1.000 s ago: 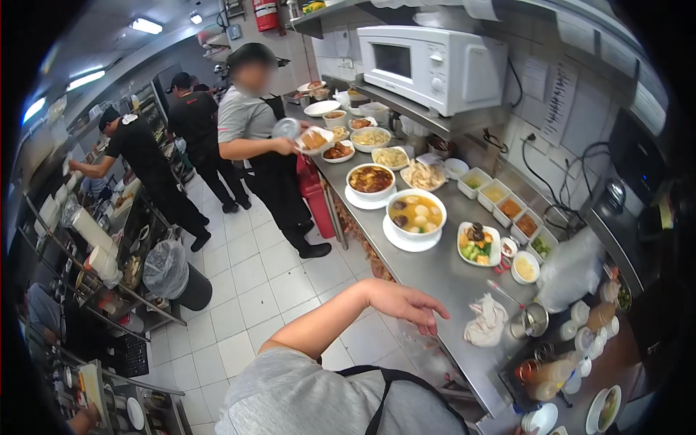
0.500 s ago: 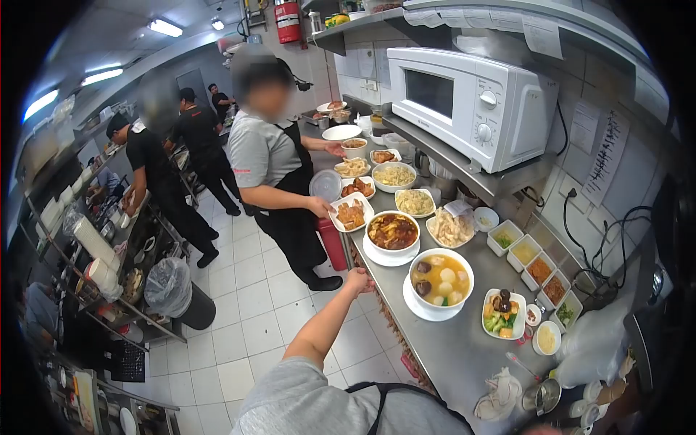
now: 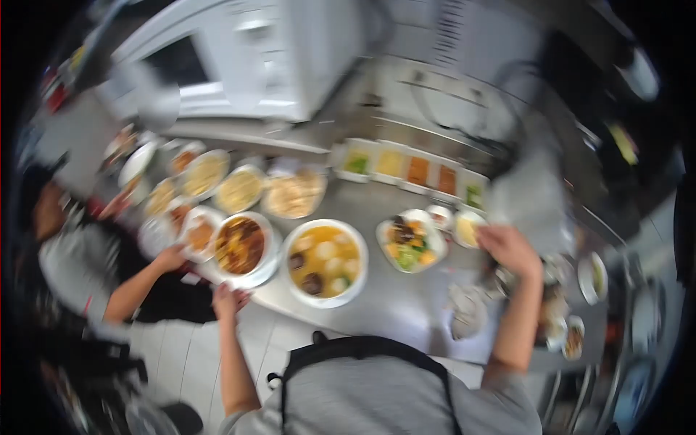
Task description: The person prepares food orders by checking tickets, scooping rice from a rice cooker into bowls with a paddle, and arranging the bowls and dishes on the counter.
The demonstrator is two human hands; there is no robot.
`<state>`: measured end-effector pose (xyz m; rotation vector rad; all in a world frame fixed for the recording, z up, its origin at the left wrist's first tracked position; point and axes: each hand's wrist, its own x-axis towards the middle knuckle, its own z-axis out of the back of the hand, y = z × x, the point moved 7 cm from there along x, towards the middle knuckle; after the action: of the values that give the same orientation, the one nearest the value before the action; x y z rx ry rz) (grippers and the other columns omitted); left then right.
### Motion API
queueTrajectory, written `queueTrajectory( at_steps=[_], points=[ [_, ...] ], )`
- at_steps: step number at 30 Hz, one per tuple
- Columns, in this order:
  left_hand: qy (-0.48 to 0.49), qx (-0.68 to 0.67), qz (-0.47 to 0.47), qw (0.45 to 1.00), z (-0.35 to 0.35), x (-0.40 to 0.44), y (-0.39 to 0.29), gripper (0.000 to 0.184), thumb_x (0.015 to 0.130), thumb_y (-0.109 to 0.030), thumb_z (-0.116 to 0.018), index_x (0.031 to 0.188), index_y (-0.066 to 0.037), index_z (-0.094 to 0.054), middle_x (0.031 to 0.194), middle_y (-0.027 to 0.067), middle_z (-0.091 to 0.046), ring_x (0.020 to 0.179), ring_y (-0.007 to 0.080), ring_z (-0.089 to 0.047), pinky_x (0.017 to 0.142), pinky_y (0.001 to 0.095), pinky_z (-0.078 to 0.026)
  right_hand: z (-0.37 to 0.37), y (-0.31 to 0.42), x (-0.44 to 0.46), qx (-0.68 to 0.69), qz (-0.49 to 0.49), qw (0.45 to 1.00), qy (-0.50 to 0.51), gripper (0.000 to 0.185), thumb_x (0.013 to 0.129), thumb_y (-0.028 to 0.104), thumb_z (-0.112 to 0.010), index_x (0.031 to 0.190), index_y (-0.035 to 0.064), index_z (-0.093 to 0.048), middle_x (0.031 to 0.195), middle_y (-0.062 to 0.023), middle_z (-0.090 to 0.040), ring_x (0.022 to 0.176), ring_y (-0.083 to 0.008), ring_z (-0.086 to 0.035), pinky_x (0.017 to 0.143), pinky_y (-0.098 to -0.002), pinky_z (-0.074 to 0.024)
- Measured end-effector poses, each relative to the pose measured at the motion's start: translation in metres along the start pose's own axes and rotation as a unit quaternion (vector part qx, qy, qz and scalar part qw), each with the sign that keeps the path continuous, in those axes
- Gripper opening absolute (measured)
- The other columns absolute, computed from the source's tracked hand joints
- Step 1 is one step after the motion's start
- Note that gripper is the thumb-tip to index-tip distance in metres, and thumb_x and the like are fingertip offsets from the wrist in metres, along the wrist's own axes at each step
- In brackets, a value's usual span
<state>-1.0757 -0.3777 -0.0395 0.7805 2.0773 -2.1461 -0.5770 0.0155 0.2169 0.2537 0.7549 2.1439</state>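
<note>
At the front edge of the metal table (image 3: 399, 304), the left hand (image 3: 228, 301) is blurred, just beside the white plate (image 3: 262, 274) under the red-brown stew (image 3: 241, 245); cannot tell whether its fingers hold anything. Right hand (image 3: 511, 250): fingers curled at the small white bowl (image 3: 473, 216), covering part of its right side; grip unclear. Bowl is round, contents pale yellow, smeared. Behind it: 5 rectangular tubs (image 3: 353, 176). Nearer: crumpled cloth (image 3: 467, 310). Microwave (image 3: 217, 65) is cut off above.
</note>
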Motion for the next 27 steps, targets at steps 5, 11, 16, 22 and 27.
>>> queueTrajectory(
  at_steps=[5,11,16,22,27],
  points=[
    [0.049,0.116,0.003,0.992,-0.006,0.032,-0.007,0.047,0.089,-0.016,-0.05,0.129,-0.003,-0.03,0.08,0.0129,-0.061,0.059,0.0195,-0.065,0.045,0.0277,-0.053,0.037,-0.087,0.115,0.065,0.011,0.969,-0.237,0.016,0.076,0.006,-0.054,0.082,-0.0027,-0.066,0.072,-0.0182,-0.063,0.071,-0.0227,-0.064,0.065,-0.0329,-0.049],
    [0.021,0.12,-0.017,0.992,-0.008,0.036,-0.013,0.035,0.082,-0.007,-0.055,0.115,-0.002,-0.042,0.079,0.0125,-0.062,0.054,0.0217,-0.064,0.043,0.0294,-0.055,-0.033,-0.187,0.214,-0.285,0.012,0.943,-0.172,0.016,0.075,0.01,-0.054,0.08,-0.0014,-0.064,0.084,-0.0235,-0.061,0.08,-0.0382,-0.059,0.074,-0.0456,-0.0451],
    [-0.03,0.149,-0.055,0.987,-0.006,0.028,-0.017,0.039,0.072,0.003,-0.058,0.11,0.004,-0.048,0.077,0.0151,-0.061,0.056,0.0207,-0.064,0.044,0.0317,-0.055,-0.071,-0.269,0.232,-0.357,-0.103,0.926,0.065,0.035,0.083,0.011,-0.044,0.114,-0.0046,-0.05,0.112,-0.0241,-0.055,0.104,-0.035,-0.054,0.091,-0.0414,-0.0412],
    [-0.019,0.111,-0.026,0.993,-0.015,0.013,-0.027,0.052,0.079,-0.01,-0.063,0.125,-0.002,-0.039,0.08,0.0124,-0.063,0.055,0.017,-0.064,0.044,0.027,-0.053,-0.065,-0.222,0.24,-0.276,-0.15,0.949,0.03,0.032,0.081,0.004,-0.044,0.109,-0.0051,-0.056,0.108,-0.0243,-0.058,0.104,-0.0378,-0.053,0.086,-0.0418,-0.0427],
    [-0.014,0.119,-0.04,0.992,-0.017,0.012,-0.026,0.051,0.081,-0.01,-0.06,0.126,-0.001,-0.038,0.078,0.0116,-0.063,0.054,0.0165,-0.063,0.044,0.0264,-0.052,-0.049,-0.24,0.242,-0.265,-0.026,0.958,-0.103,0.02,0.08,0.008,-0.052,0.088,-0.0074,-0.062,0.086,-0.0242,-0.063,0.085,-0.0383,-0.06,0.073,-0.0436,-0.0455]
  ],
)
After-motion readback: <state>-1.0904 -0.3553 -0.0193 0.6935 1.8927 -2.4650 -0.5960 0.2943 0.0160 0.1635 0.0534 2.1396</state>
